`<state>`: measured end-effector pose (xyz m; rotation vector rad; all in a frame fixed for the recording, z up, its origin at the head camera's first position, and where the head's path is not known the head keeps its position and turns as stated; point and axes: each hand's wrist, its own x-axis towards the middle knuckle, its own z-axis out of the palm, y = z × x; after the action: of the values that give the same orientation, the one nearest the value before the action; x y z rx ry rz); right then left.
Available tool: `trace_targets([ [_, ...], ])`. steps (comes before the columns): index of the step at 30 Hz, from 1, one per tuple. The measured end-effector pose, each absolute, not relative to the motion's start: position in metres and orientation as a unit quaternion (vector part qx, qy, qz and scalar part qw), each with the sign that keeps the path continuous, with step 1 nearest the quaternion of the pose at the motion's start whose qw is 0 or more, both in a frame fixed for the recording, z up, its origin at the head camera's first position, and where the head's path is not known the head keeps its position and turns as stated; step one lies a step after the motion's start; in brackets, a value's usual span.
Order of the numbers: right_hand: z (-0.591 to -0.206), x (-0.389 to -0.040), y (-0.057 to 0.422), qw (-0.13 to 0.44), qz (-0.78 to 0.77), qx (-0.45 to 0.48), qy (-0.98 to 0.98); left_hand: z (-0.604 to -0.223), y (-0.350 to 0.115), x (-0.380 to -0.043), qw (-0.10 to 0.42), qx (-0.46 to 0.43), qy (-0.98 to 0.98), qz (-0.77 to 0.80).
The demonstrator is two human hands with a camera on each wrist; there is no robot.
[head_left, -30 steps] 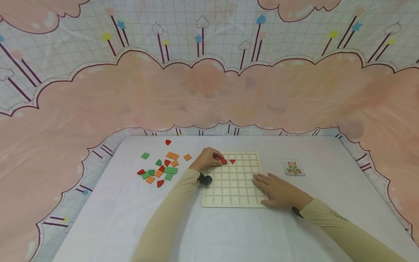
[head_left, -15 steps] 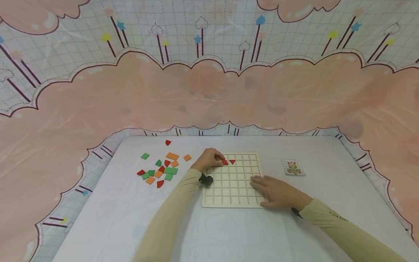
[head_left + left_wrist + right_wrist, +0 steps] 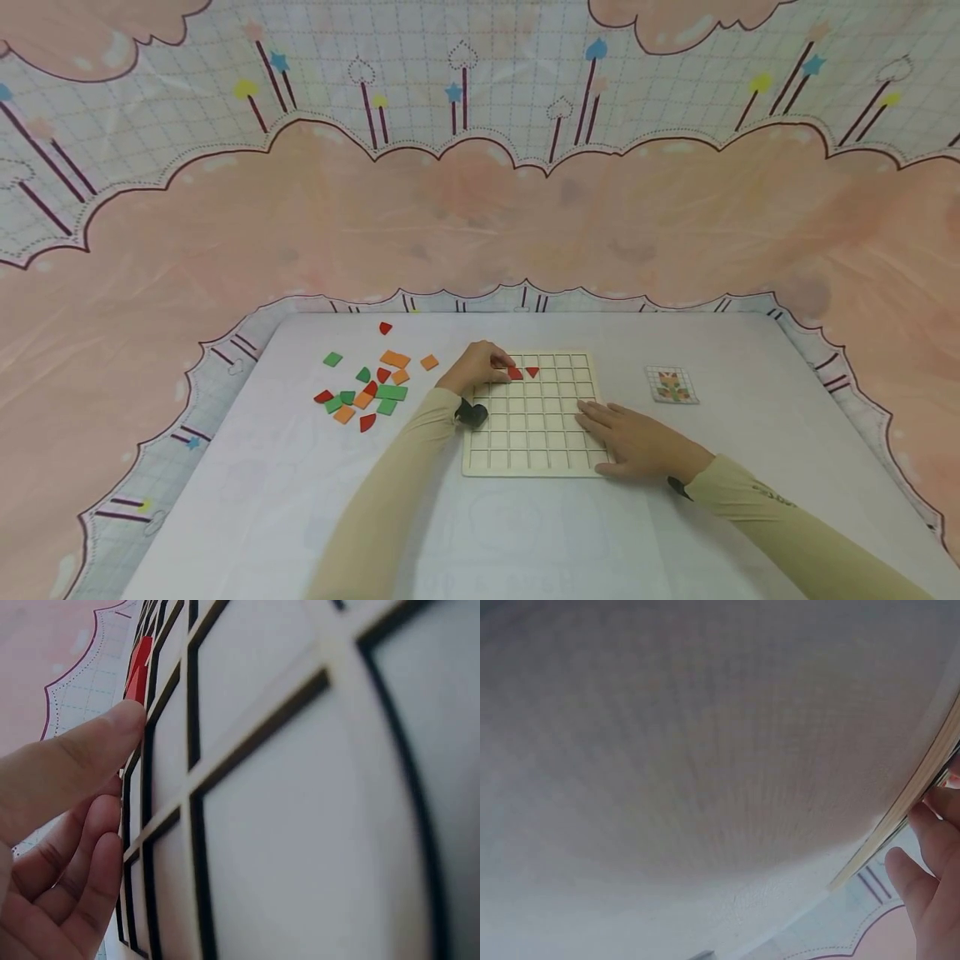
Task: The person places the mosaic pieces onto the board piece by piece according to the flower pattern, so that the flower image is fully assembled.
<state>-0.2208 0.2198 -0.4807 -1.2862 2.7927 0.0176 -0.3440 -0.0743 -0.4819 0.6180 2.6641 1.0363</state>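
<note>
My left hand (image 3: pixel 477 367) is over the upper left of a pale wooden grid board (image 3: pixel 517 467), its thumb and fingertips pinching a small red tile (image 3: pixel 515 374) at a cell. In the left wrist view the thumb tip presses right at the red tile (image 3: pixel 136 684), and the other fingers curl below it. A second red tile, triangular (image 3: pixel 532 372), lies in the cell just to the right. My right hand (image 3: pixel 641 442) rests with fairly straight fingers on the board's right edge. The right wrist view shows its fingers (image 3: pixel 937 840) along the board's wooden side (image 3: pixel 900 810).
Left of the board lie several loose tiles, among them a green rectangle (image 3: pixel 392 392), an orange rectangle (image 3: pixel 395 359) and a red quarter-round (image 3: pixel 367 422). A picture card (image 3: pixel 672 385) with a flower pattern on a grid lies to the right, on the white tabletop (image 3: pixel 525 533).
The left hand has shifted slightly right with the red tile, which now sits flatter at its cell. The right hand has slid a little left on the board.
</note>
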Motion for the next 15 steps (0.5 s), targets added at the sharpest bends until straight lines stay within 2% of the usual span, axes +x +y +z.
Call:
trace_targets([
  [15,-0.4786,-0.2189,0.2162,0.068,0.003,-0.396,0.916,-0.4851,-0.0768,-0.3435,0.105,0.213,0.907,0.347],
])
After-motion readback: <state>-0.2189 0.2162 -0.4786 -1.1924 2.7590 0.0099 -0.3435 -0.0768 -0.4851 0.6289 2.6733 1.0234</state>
